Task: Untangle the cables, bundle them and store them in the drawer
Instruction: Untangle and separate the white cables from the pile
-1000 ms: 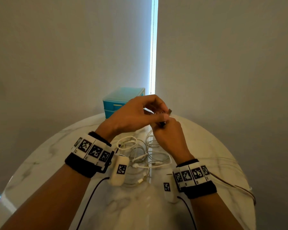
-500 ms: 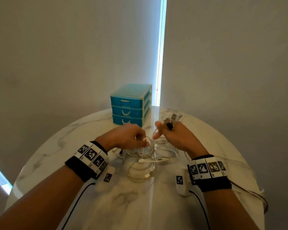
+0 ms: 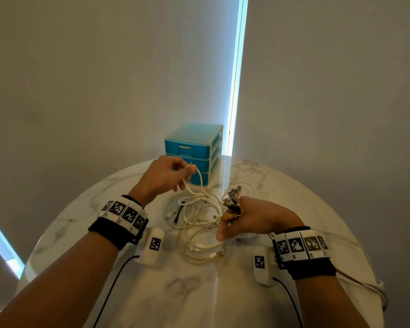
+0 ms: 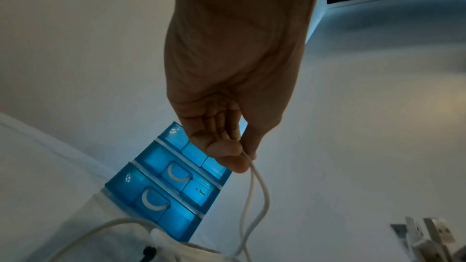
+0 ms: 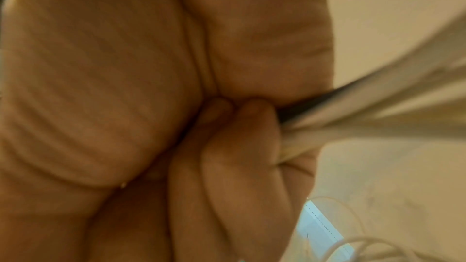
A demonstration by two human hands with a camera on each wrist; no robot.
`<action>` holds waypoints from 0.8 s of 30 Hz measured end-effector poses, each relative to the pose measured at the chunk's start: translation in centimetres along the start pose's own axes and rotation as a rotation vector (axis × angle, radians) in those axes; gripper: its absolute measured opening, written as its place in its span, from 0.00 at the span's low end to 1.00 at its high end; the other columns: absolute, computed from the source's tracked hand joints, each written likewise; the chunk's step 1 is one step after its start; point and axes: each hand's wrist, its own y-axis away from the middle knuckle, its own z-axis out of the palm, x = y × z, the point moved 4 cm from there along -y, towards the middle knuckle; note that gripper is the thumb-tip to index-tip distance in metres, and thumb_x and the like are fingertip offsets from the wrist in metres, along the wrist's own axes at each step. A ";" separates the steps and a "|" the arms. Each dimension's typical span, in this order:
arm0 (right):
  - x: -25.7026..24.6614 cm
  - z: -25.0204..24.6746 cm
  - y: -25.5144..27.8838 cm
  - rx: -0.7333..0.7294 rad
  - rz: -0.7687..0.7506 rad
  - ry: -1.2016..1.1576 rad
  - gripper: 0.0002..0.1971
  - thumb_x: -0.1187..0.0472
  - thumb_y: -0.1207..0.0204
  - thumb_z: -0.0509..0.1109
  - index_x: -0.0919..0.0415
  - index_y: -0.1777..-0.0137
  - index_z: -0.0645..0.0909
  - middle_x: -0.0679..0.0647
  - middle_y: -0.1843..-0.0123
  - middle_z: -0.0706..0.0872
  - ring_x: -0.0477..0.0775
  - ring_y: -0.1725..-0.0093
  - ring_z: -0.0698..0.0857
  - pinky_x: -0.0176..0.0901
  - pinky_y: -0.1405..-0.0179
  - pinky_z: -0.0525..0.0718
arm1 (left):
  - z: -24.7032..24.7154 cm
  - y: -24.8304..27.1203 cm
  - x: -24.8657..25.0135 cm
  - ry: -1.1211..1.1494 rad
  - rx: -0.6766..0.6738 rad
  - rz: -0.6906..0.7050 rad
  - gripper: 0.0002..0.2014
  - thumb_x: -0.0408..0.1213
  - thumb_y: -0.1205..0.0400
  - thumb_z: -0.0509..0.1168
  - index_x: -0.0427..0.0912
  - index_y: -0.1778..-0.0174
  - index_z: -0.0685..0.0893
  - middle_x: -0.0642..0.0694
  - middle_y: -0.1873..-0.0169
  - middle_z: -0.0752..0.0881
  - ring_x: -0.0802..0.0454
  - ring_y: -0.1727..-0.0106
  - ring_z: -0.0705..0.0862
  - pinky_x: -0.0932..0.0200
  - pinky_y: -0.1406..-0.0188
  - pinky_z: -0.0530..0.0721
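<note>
Above table (image 3: 294,190): left hand (image 3: 162,177) pinches white cable (image 3: 200,183); right hand (image 3: 253,217) grips plug ends (image 3: 232,202).

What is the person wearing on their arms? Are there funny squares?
Both arms are bare. Each wrist has a black band topped by a white strip of black-and-white square code markers. A small white rounded box with one more marker hangs under each wrist, and a thin black cable trails from it.

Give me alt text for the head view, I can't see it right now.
The left hand pinches a loop of white cable up from a tangle on a round marble table, while the right hand grips a bunch of plugs. A blue drawer unit stands behind, drawers shut.
</note>
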 end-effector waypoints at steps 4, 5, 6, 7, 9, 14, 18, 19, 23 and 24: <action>0.4 0.2 -0.2 -0.058 0.002 0.088 0.14 0.45 0.31 0.90 0.44 0.48 0.96 0.39 0.48 0.95 0.40 0.44 0.90 0.40 0.36 0.85 | -1.2 0.2 0.9 0.167 0.090 -0.018 0.14 0.51 0.12 0.72 0.43 0.49 0.92 0.46 0.68 0.90 0.52 0.72 0.85 0.60 0.73 0.82; 0.7 0.4 -0.4 -0.071 0.035 0.108 0.14 0.46 0.32 0.90 0.45 0.47 0.96 0.39 0.49 0.95 0.41 0.45 0.90 0.41 0.37 0.86 | -1.6 0.2 1.2 0.195 0.123 -0.011 0.13 0.50 0.12 0.72 0.43 0.49 0.92 0.46 0.69 0.87 0.53 0.74 0.82 0.61 0.75 0.80; 1.2 0.5 -0.7 -0.060 0.062 0.118 0.14 0.47 0.32 0.90 0.47 0.48 0.96 0.39 0.51 0.95 0.42 0.46 0.91 0.43 0.38 0.87 | -2.0 0.3 1.6 0.235 0.153 -0.002 0.13 0.50 0.12 0.73 0.43 0.50 0.92 0.46 0.70 0.84 0.53 0.75 0.79 0.61 0.77 0.77; 1.5 0.4 -0.9 -0.029 0.075 0.117 0.14 0.48 0.32 0.90 0.49 0.49 0.96 0.42 0.52 0.95 0.44 0.48 0.91 0.47 0.38 0.88 | -2.4 0.3 2.0 0.279 0.177 0.008 0.13 0.49 0.12 0.73 0.42 0.50 0.93 0.46 0.71 0.82 0.53 0.75 0.76 0.61 0.78 0.75; 1.8 0.1 -1.1 0.023 0.071 0.114 0.12 0.49 0.31 0.89 0.50 0.50 0.96 0.45 0.52 0.95 0.48 0.50 0.91 0.51 0.38 0.88 | -3.0 0.5 2.9 0.329 0.197 0.031 0.14 0.51 0.12 0.72 0.43 0.48 0.93 0.47 0.69 0.79 0.54 0.74 0.73 0.62 0.77 0.73; 1.9 -1.4 -1.5 0.347 -0.040 -0.068 0.13 0.42 0.25 0.84 0.52 0.56 0.93 0.48 0.57 0.93 0.49 0.52 0.91 0.52 0.42 0.89 | -3.4 1.1 5.6 0.377 0.170 0.102 0.15 0.56 0.12 0.70 0.48 0.45 0.93 0.51 0.67 0.81 0.58 0.70 0.74 0.65 0.74 0.73; 2.6 -1.9 -1.5 0.572 0.031 -0.171 0.21 0.36 0.25 0.82 0.55 0.60 0.88 0.50 0.63 0.92 0.46 0.59 0.90 0.45 0.55 0.85 | -3.7 1.3 7.7 0.446 0.179 0.152 0.15 0.55 0.10 0.68 0.49 0.41 0.93 0.58 0.72 0.79 0.60 0.69 0.74 0.65 0.72 0.72; 2.6 -1.6 -1.6 0.537 0.061 -0.162 0.20 0.38 0.25 0.83 0.54 0.62 0.87 0.48 0.64 0.90 0.45 0.60 0.89 0.44 0.57 0.83 | -3.9 1.4 8.3 0.475 0.181 0.176 0.15 0.54 0.10 0.68 0.49 0.41 0.93 0.56 0.72 0.78 0.59 0.69 0.73 0.65 0.72 0.71; 3.8 -0.9 -2.9 0.496 0.215 -0.097 0.17 0.41 0.22 0.81 0.56 0.54 0.90 0.48 0.60 0.88 0.48 0.57 0.86 0.45 0.58 0.79 | -5.4 1.2 10.1 0.588 0.282 0.251 0.13 0.52 0.10 0.70 0.47 0.42 0.93 0.51 0.69 0.79 0.56 0.67 0.70 0.62 0.72 0.67; 4.2 -1.3 -2.8 0.575 0.260 -0.084 0.19 0.41 0.21 0.80 0.58 0.49 0.89 0.52 0.56 0.89 0.53 0.53 0.88 0.46 0.58 0.81 | -6.0 1.2 10.1 0.650 0.329 0.253 0.12 0.51 0.10 0.70 0.48 0.42 0.93 0.52 0.66 0.82 0.57 0.68 0.71 0.63 0.73 0.66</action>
